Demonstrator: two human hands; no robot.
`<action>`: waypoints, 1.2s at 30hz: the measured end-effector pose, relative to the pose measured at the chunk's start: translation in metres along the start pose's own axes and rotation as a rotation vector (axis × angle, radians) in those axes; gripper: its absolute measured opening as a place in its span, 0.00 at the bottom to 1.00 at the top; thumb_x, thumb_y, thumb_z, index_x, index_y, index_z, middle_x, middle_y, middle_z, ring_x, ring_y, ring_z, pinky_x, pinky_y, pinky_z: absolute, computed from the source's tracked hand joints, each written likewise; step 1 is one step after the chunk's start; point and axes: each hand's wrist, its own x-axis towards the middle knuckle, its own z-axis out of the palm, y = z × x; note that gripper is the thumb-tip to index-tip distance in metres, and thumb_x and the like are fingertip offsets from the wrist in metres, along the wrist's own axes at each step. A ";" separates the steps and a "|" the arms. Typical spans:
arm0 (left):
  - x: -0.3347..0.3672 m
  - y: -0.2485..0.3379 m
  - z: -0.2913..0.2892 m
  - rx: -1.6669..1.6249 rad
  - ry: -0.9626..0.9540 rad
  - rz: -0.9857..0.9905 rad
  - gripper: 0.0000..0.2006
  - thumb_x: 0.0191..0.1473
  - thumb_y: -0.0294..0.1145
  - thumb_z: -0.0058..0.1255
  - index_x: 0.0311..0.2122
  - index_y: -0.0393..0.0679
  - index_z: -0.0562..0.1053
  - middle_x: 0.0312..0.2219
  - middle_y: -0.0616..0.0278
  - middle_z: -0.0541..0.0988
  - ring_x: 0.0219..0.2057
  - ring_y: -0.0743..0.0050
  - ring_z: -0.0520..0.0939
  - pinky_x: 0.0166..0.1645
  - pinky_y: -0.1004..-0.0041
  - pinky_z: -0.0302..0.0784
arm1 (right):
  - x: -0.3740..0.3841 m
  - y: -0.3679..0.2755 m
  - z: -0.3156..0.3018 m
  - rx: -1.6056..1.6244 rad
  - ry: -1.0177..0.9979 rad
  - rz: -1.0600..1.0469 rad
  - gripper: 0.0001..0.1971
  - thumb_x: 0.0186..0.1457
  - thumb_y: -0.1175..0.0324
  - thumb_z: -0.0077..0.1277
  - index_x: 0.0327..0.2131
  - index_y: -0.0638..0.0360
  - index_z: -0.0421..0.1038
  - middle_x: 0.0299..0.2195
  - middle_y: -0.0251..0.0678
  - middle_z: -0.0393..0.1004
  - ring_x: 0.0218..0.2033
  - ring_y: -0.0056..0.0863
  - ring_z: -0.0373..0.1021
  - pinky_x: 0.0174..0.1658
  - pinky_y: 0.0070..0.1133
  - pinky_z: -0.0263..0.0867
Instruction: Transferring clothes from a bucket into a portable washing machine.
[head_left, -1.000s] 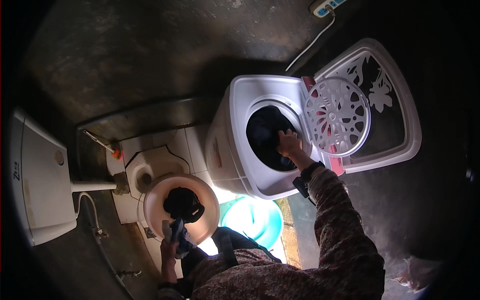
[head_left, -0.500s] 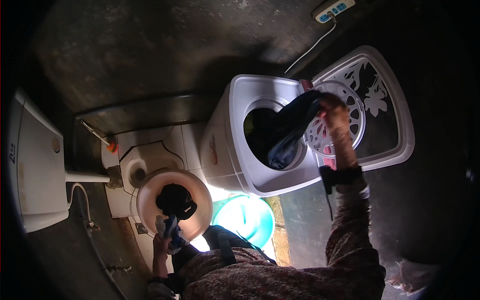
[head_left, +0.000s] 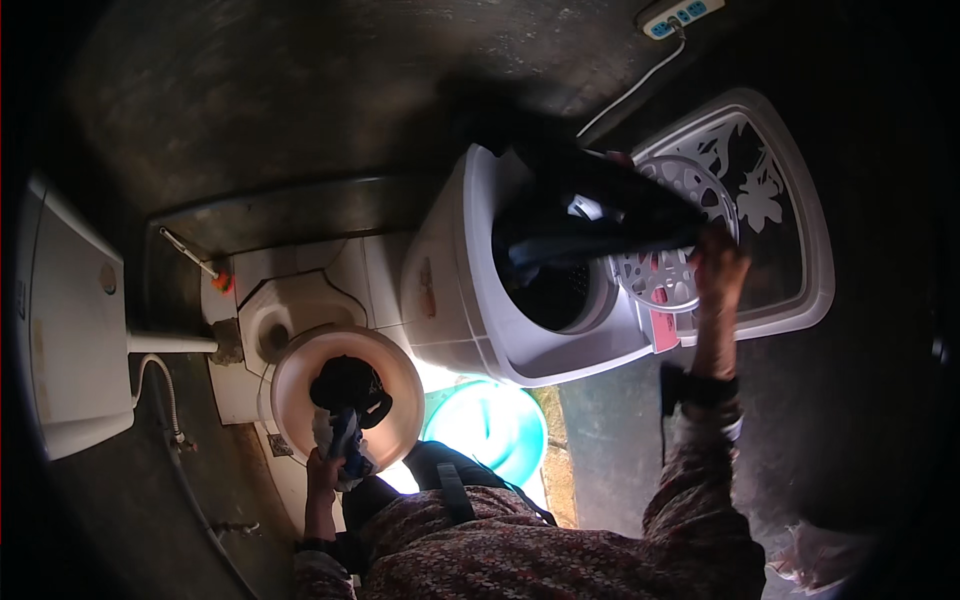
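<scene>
My right hand (head_left: 722, 265) grips one end of a dark garment (head_left: 620, 205). Stretched leftward, the garment lies across the round opening of a white top-loading spin dryer (head_left: 450, 320). Part of the dryer's dark perforated drum (head_left: 560, 310) shows below the cloth. The pierced round inner cover (head_left: 665, 285) is up behind my right hand, beside the raised outer lid (head_left: 815, 240). My left hand (head_left: 322, 480) is closed on a bunched blue-and-white cloth (head_left: 347, 448) at the near rim of a pale pink basin (head_left: 400, 430). A black cloth item (head_left: 342, 385) lies in that basin.
A squat toilet (head_left: 290, 305) sits beyond the basin, with a brush (head_left: 215, 278) near it. A bright turquoise tub (head_left: 505, 430) stands below the dryer. A white wall tank (head_left: 75, 330) and hose (head_left: 170, 400) are on the left; a power strip (head_left: 675, 17) is at top right.
My right hand has moved right and nearer to me. The dark garment is now stretched higher across the opening, exposing more of the drum. My left hand still grips the cloth.
</scene>
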 end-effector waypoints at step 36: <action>0.019 0.009 -0.005 0.071 -0.034 -0.038 0.20 0.32 0.25 0.47 0.37 0.36 0.63 0.30 0.57 0.70 0.30 0.69 0.72 0.35 0.72 0.68 | -0.108 0.020 0.029 -1.202 -0.533 -0.062 0.10 0.40 0.68 0.46 0.29 0.57 0.69 0.25 0.43 0.71 0.29 0.38 0.68 0.31 0.29 0.65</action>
